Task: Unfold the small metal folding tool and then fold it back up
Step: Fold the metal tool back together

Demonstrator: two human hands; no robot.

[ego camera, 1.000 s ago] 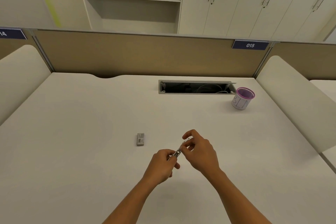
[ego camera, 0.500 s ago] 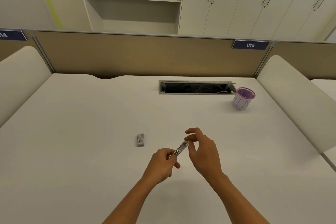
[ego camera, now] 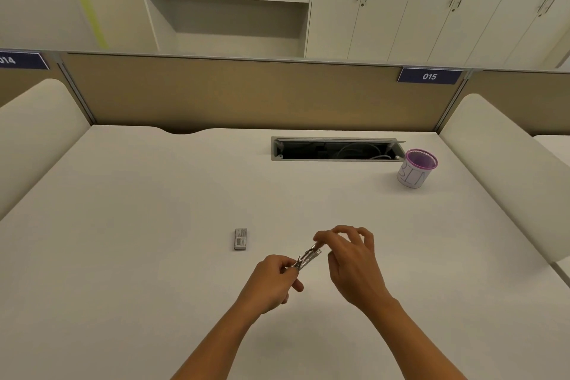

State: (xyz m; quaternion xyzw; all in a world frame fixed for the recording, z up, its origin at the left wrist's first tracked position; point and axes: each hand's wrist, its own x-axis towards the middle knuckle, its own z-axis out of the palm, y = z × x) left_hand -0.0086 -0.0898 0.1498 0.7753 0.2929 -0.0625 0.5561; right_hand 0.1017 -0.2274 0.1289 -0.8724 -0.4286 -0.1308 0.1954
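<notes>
A small silver metal folding tool (ego camera: 308, 257) is held just above the white desk (ego camera: 154, 225), angled up to the right. My left hand (ego camera: 273, 281) grips its lower end with curled fingers. My right hand (ego camera: 351, 259) pinches the upper end between thumb and forefinger, the other fingers arched above. The tool's parts are too small to tell how far they are unfolded.
A small grey box (ego camera: 240, 238) lies flat on the desk left of my hands. A purple-rimmed white cup (ego camera: 415, 168) stands at the back right, beside an open cable slot (ego camera: 336, 149). Padded dividers flank both sides, and a tan partition closes the back.
My right hand's grip has shifted along the tool's upper end and its fingers have spread and lifted a little. The left hand has kept its hold in about the same place.
</notes>
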